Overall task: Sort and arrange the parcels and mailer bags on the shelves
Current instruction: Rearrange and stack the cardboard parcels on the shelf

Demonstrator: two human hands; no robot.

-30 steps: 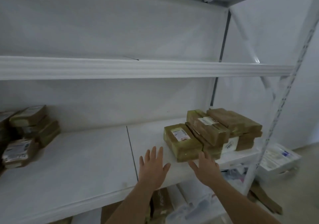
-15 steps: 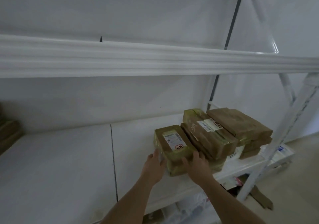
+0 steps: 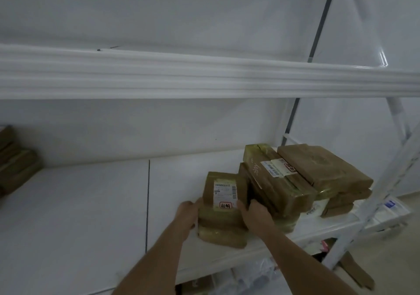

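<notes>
Both forearms reach up and forward from 6 o'clock: the left hand (image 3: 186, 213) cups the left side of the labelled brown parcel (image 3: 223, 192) and the right hand (image 3: 254, 214) wraps its right side, so the grip is a two-handed hold on this parcel. The parcel sits on another parcel (image 3: 221, 232) on the white middle shelf (image 3: 91, 204), its near end lower, with a stack of taped parcels (image 3: 295, 181) touching it at 3 o'clock and more parcels (image 3: 16, 163) well apart at 9 o'clock. Its long axis runs from 6 toward 12 o'clock, label face up.
</notes>
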